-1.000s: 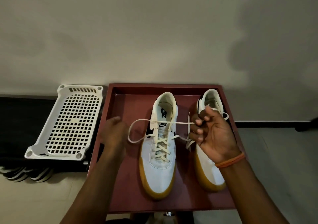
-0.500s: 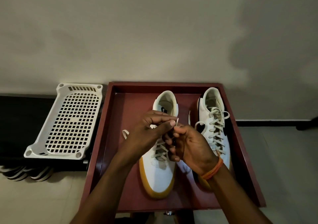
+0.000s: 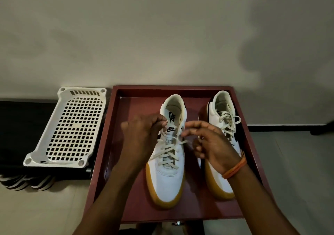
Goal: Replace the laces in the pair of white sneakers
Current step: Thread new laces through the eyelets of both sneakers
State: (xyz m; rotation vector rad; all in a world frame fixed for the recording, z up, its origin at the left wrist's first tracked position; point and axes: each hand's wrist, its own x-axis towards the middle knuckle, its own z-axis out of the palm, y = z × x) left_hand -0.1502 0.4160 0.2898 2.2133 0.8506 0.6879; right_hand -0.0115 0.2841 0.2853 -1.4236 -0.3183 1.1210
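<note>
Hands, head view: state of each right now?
Left hand: fingers curled, pinching the lace of the left sneaker.
Right hand: fingers pinching the same lace's other end.

Dim, warm indoor light. Soft broad shadows on wall (image 3: 162,36), darkest blotch upper right. Wide-angle bending at frame edges. Slight motion blur on left hand (image 3: 142,135); tray (image 3: 253,144) interior murky. No glare.
</note>
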